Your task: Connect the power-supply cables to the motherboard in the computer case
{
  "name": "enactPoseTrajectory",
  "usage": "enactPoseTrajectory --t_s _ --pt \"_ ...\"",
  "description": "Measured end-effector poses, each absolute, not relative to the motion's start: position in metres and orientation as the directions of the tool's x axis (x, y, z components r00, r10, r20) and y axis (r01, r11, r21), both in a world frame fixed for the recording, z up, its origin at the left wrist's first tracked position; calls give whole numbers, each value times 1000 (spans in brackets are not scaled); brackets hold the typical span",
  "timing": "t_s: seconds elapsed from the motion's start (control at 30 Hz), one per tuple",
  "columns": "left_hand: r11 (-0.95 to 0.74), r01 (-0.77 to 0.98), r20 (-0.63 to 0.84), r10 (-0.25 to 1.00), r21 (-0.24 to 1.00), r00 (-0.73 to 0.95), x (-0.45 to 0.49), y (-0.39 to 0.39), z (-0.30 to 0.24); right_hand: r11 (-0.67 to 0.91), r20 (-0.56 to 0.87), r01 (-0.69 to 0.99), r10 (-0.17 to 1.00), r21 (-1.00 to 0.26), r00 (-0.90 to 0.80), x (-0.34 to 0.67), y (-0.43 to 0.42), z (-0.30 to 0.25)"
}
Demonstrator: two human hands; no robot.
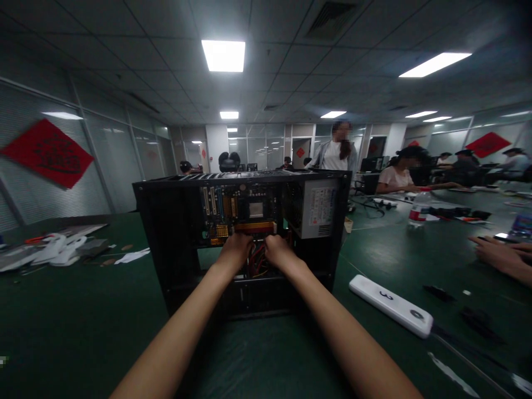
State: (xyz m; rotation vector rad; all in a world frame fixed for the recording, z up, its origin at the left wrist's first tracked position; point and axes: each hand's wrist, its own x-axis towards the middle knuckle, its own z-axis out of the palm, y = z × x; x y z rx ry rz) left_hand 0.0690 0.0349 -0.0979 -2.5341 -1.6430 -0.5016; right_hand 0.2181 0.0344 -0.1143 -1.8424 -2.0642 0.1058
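A black open computer case stands on a green table in front of me. Inside it I see a motherboard with coloured slots and a grey power supply at the right. Both my arms reach into the case. My left hand and my right hand sit side by side just below the motherboard, fingers curled in among red and orange cables. What the fingers hold is hidden.
A white power strip marked 3 lies right of the case. Papers and scraps lie at far left. Another person's hands rest at the right edge by a phone. A bottle and seated people are beyond.
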Motion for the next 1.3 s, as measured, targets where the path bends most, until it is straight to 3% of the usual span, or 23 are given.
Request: enactPoseTrajectory --t_s 0.33,1.3 --pt "-408 913 233 887 -16 400 72 38 -90 145 202 949 975 -279 -89 221 36 -113" --pt "-357 934 272 897 -23 349 76 32 -97 155 194 966 974 -208 -114 224 34 -113"
